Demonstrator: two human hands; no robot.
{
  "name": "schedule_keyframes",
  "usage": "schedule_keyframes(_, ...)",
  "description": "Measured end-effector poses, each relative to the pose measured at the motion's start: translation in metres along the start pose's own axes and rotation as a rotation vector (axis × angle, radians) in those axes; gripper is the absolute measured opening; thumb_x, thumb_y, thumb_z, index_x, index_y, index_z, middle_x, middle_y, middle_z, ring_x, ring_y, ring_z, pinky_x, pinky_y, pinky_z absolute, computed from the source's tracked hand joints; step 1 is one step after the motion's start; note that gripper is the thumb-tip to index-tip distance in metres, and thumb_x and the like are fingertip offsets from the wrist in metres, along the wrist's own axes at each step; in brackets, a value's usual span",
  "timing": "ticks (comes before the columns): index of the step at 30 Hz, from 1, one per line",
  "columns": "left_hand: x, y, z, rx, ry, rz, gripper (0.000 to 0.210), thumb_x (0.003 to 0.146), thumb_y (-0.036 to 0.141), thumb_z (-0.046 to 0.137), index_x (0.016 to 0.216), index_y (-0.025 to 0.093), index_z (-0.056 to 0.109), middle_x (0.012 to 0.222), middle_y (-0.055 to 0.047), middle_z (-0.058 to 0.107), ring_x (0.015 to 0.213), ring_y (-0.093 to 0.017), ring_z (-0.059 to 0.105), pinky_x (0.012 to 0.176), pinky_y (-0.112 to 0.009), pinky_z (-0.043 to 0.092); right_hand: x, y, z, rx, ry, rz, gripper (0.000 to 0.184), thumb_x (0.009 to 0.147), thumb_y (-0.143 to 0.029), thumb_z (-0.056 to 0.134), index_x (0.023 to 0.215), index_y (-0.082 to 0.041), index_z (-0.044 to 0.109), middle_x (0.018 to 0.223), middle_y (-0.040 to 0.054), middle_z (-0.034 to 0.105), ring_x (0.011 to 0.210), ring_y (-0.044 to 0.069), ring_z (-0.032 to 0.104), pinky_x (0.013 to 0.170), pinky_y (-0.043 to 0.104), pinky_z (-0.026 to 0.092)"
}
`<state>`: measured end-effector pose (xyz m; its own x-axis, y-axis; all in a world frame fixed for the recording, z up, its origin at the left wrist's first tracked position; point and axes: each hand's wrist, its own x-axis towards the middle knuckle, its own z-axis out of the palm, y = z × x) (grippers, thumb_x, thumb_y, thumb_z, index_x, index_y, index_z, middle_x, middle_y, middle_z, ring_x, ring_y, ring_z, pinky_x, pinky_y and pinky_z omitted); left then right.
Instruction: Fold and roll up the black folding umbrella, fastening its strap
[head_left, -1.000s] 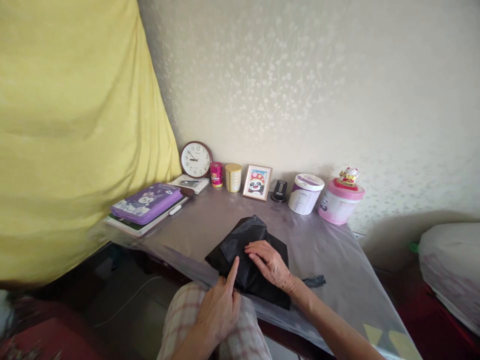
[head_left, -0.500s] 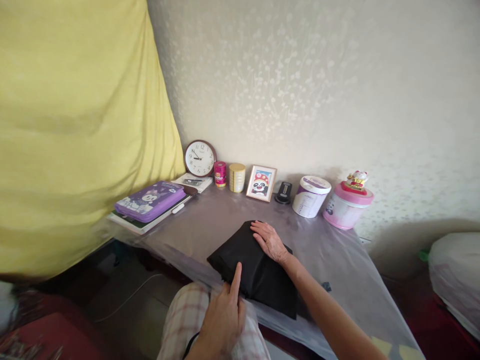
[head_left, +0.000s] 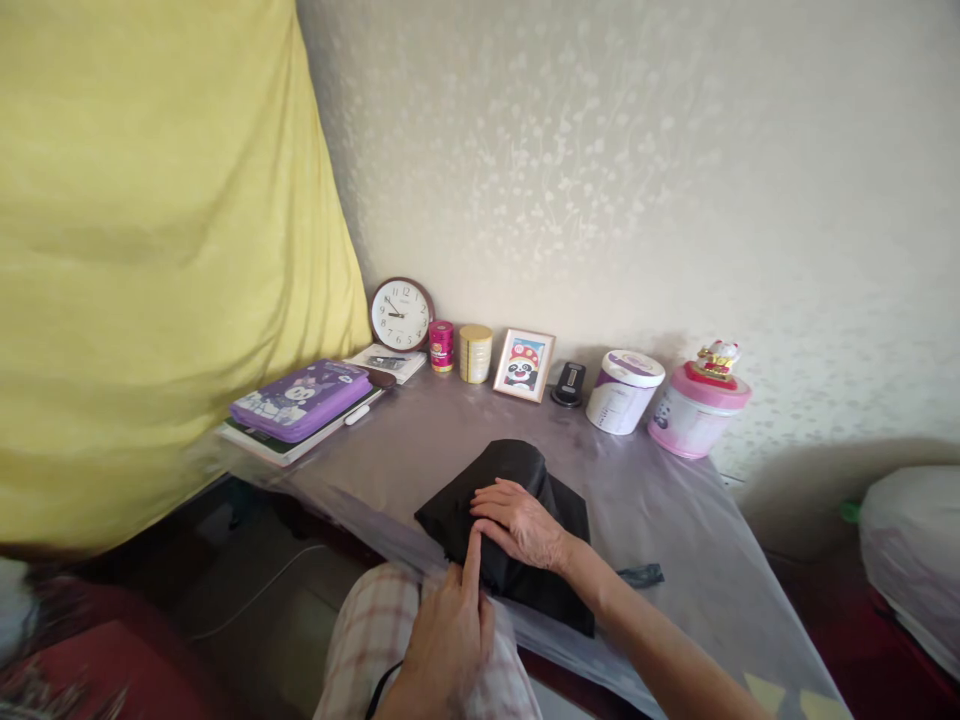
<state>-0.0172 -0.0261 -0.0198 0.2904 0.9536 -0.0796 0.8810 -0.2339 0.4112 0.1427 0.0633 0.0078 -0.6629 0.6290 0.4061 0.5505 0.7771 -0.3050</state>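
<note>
A piece of folded black cloth (head_left: 517, 462) with pointed corners lies on the table's near edge and hangs slightly over it. My right hand (head_left: 521, 525) rests flat on its middle, fingers together and stretched to the left. Below it, my left hand (head_left: 454, 625) grips the cloth's near edge. Its index finger points forward along the top and meets the right hand's thumb, while the other fingers curl out of sight. Beside my right forearm, a dark narrow strip (head_left: 643, 576) lies on the table; its kind is unclear.
Along the wall stand a clock (head_left: 402, 314), a pink can (head_left: 442, 347), a yellow tin (head_left: 475, 354), a picture frame (head_left: 523, 366), a black device (head_left: 569, 384), a white tub (head_left: 624, 393) and a pink tub (head_left: 697, 412). A purple case (head_left: 301, 400) lies at left on a book.
My right hand has slid from the far end of the black cloth toward me, up to the left index finger. More of the dark strip shows beside the forearm. My left hand stays put.
</note>
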Motion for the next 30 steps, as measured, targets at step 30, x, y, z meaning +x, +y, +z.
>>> schedule_keyframes(30, -0.003, 0.005, -0.004, 0.083, 0.028, -0.03, 0.059, 0.087, 0.02, 0.027, 0.14, -0.002, 0.015, 0.104, -0.018, 0.061, 0.093, -0.024, 0.059, 0.076, -0.031, 0.041, -0.095, 0.079, -0.047, 0.301, 0.335, 1.201, 0.026, 0.084, -0.032, 0.043, 0.083, -0.014, 0.062, 0.081, 0.007, 0.068, 0.071, 0.016, 0.066, 0.053, 0.023, 0.051)
